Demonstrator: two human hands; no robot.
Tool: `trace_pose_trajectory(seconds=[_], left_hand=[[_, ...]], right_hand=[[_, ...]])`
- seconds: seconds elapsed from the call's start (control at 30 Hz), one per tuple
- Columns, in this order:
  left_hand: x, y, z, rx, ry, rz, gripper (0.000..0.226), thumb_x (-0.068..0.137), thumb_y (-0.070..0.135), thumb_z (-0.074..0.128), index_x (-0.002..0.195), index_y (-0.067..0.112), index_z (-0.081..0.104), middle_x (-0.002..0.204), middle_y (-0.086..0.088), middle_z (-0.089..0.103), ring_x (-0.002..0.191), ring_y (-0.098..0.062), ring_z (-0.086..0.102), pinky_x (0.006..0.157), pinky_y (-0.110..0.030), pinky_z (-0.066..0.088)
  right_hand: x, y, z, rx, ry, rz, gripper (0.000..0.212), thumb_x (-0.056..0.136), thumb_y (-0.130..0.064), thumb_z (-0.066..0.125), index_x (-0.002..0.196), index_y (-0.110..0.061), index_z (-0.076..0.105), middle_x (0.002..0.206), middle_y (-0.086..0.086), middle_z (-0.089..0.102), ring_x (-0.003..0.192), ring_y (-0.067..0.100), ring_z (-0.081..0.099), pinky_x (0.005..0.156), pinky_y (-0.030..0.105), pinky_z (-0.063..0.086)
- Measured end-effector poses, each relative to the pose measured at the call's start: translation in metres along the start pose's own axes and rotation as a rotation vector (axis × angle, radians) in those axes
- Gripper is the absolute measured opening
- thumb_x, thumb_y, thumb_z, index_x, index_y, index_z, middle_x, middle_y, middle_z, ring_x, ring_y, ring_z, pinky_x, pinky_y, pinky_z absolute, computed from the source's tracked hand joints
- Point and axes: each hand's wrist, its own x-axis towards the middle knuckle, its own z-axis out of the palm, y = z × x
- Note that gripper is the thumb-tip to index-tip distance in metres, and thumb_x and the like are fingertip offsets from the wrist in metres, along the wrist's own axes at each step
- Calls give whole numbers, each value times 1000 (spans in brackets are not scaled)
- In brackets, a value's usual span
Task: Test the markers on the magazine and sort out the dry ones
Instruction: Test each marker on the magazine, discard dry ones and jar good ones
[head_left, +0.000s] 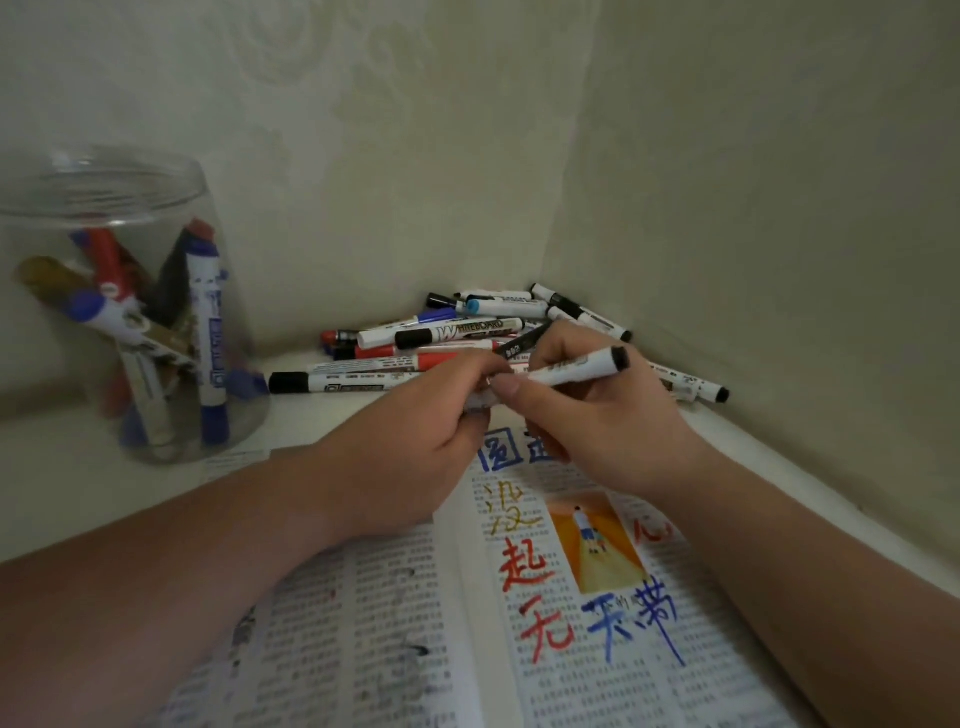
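Head camera looks down, close, over the magazine (597, 623) toward the corner.

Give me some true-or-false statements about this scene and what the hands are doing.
1. A clear jar on the left holds several markers. True.
2. The magazine is closed. False: it lies open, with red and blue writing on the right page.
3. The left hand and right hand both hold one white marker. True.
4. The loose marker pile lies on the magazine. False: it lies beyond it, in the corner by the wall.
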Motion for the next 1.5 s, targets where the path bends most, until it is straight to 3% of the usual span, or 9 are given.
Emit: trace_pose_trajectory(seconds=[0.13, 0.43, 0.5, 0.6, 0.73, 0.83, 0.97, 1.13, 1.5], left_hand=[[0, 7, 4, -38, -43, 11, 22, 99, 47, 36, 114, 38, 50, 98, 22, 60, 94, 5, 58, 74, -13, 43], [2, 14, 2, -83, 37, 95, 30, 97, 52, 38, 119, 43, 56, 111, 28, 63, 102, 9, 60, 83, -6, 43], [1, 15, 2, -125, 41, 76, 31, 94, 56, 41, 121, 48, 56, 114, 24, 66, 105, 7, 62, 87, -12, 46], [-3, 14, 3, -162, -43, -21, 33, 88, 64, 42, 119, 54, 41, 107, 8, 69, 93, -10, 67, 85, -41, 55], [-6, 9, 6, -80, -39, 14, 46, 100, 16, 50, 121, 50, 27, 101, 14, 55, 87, -17, 60, 80, -47, 51], [-5, 7, 6, 3, -56, 11, 53, 101, 6, 44, 122, 51, 24, 108, 16, 56, 98, -7, 61, 91, -36, 53], [-5, 12, 5, 73, -119, 88, 43, 102, 24, 51, 124, 55, 30, 117, 38, 57, 112, 19, 48, 86, 0, 37], [-4, 8, 4, 175, -47, 199, 28, 83, 61, 50, 107, 54, 63, 100, 40, 53, 105, 16, 48, 82, -11, 35], [-4, 7, 10, 10, -88, 266, 24, 72, 56, 70, 91, 40, 69, 96, 20, 66, 88, -1, 67, 75, -20, 54]], right_hand=[[1, -1, -2, 110, -17, -5, 11, 93, -8, 70, 89, -1, 62, 61, 12, 60, 48, 27, 54, 45, 34, 46], [-3, -7, -2, 286, 39, -16, 15, 83, -13, 70, 73, -10, 58, 61, 24, 60, 44, 29, 50, 40, 28, 40], [-4, -10, -3, 292, 35, -26, 17, 83, -10, 68, 70, -12, 58, 58, 21, 57, 44, 28, 47, 40, 26, 37], [-1, -10, -11, 381, 100, -3, 20, 80, -4, 62, 65, -11, 50, 49, 13, 43, 37, 19, 36, 40, 19, 29], [4, -5, -34, 486, 346, 35, 16, 67, -1, 50, 65, -8, 35, 60, 13, 18, 42, 14, 15, 43, 20, 14], [1, -12, -54, 415, 454, 85, 11, 70, -6, 52, 63, -8, 44, 55, 7, 30, 43, 16, 26, 43, 23, 19], [-4, -39, -73, 242, 238, 193, 17, 94, -12, 55, 91, -2, 69, 67, 15, 65, 57, 27, 61, 50, 32, 47], [-42, -34, -78, 88, 17, 314, 8, 72, -3, 73, 71, -9, 67, 60, 13, 55, 51, 21, 51, 46, 29, 46], [-115, 7, -81, 164, 107, 426, 9, 70, -4, 64, 68, -13, 67, 54, 14, 47, 46, 24, 38, 39, 25, 37]])
